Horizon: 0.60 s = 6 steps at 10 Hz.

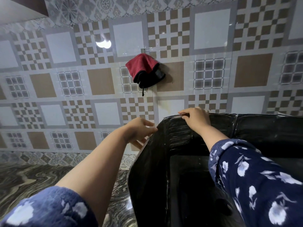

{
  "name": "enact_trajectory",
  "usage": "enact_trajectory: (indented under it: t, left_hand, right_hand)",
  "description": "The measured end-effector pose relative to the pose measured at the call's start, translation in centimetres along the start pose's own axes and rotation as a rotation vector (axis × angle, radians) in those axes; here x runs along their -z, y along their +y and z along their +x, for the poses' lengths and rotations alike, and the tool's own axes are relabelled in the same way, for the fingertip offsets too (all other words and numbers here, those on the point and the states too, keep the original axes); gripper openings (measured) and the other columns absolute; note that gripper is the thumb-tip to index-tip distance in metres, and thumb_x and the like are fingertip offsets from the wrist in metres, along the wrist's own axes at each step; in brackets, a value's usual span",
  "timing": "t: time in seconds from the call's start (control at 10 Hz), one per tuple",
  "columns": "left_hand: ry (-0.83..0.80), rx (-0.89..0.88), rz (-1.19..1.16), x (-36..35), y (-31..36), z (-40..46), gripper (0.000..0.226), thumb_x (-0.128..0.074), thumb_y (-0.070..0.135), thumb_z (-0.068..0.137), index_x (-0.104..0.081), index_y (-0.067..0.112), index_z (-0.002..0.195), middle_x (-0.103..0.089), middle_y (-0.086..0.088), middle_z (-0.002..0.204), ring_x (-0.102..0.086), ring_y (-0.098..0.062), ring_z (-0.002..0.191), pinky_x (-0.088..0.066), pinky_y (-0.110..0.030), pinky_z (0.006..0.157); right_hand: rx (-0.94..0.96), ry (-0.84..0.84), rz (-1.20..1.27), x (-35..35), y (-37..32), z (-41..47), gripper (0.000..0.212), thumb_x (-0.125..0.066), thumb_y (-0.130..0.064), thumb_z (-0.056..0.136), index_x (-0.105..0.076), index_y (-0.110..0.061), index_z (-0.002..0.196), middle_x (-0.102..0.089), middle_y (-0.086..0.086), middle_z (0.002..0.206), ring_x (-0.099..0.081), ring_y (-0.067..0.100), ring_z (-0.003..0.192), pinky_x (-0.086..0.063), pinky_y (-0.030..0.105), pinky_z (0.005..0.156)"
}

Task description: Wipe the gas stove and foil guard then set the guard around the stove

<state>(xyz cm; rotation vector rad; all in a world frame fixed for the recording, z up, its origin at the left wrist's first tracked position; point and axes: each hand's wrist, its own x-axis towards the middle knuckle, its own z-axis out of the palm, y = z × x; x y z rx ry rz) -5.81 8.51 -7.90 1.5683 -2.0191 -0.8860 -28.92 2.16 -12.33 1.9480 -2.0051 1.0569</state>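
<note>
The last step of the task, setting the guard around the stove, is judged to be in hand. The foil guard point(172, 145), a dark folding screen with pale creases, is stood upright on the marbled surface point(32, 177) at the right of the view, against the tiled wall point(98, 79). Its back panel is laid along the wall and its left panel is angled forward toward the person.

The top edge of the back panel is pinched by the right hand point(195, 119), fingers curled over the rim and thumb at the front. The corner where the left and back panels meet is touched by the left hand point(141, 130); its fingers are loosely spread, and whether the edge is truly gripped there cannot be told, since the fingertips are seen only from behind.

The gas stove point(188, 177) is taken to be the dark flat body enclosed by the guard, though it is poorly lit and partly hidden by the patterned right sleeve point(254, 177). A red and black cloth point(144, 71) is hung on the wall above, well apart from both hands, so the wiping is judged finished.

For the next move, the left panel would need to be squared beside the stove, the back panel pressed flush to the wall, and the right end, cut off by the frame, checked before the grip is released.
</note>
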Motion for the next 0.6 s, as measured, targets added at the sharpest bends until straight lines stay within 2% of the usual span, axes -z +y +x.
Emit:
enact_trajectory:
  t: [0.1, 0.3, 0.5, 0.6]
  left_hand:
    - [-0.012, 0.016, -0.001, 0.4, 0.5, 0.1, 0.051, -0.058, 0.033, 0.092, -0.045, 0.018, 0.139, -0.063, -0.003, 0.102, -0.063, -0.014, 0.068, -0.057, -0.027, 0.045]
    - [-0.011, -0.007, 0.024, 0.5, 1.2, 0.3, 0.051, -0.056, 0.032, 0.093, -0.044, 0.015, 0.139, -0.066, -0.01, 0.118, -0.066, -0.014, 0.07, -0.058, -0.03, 0.052]
    - [0.048, -0.098, 0.139, 0.2, 1.2, -0.5, 0.04, -0.051, 0.037, 0.094, -0.053, 0.021, 0.131, -0.059, -0.005, 0.129, -0.061, -0.021, 0.106, -0.056, -0.035, 0.076]
    - [0.128, -0.169, 0.118, 0.3, 1.1, -2.3, 0.039, -0.049, 0.036, 0.095, -0.056, 0.02, 0.13, -0.058, -0.004, 0.131, -0.056, -0.021, 0.111, -0.051, -0.035, 0.085]
  right_hand:
    - [0.015, -0.01, 0.0, -0.3, -0.2, 0.4, 0.026, -0.057, -0.025, 0.094, -0.067, -0.035, 0.115, -0.067, 0.002, 0.121, -0.049, 0.026, 0.119, -0.029, 0.037, 0.098]
    - [0.027, -0.023, -0.002, -0.3, -0.8, 0.8, 0.025, -0.058, -0.025, 0.093, -0.068, -0.036, 0.113, -0.067, 0.004, 0.119, -0.048, 0.025, 0.121, -0.029, 0.039, 0.1]
    - [0.071, -0.031, -0.022, 2.0, -2.1, -1.2, 0.033, -0.062, -0.02, 0.091, -0.064, -0.032, 0.121, -0.057, -0.002, 0.135, -0.04, 0.023, 0.128, -0.029, 0.04, 0.104]
    - [0.084, -0.092, -0.078, 3.6, -2.6, -3.8, 0.041, -0.063, -0.022, 0.089, -0.057, -0.036, 0.127, -0.048, -0.003, 0.141, -0.035, 0.022, 0.132, -0.029, 0.041, 0.105]
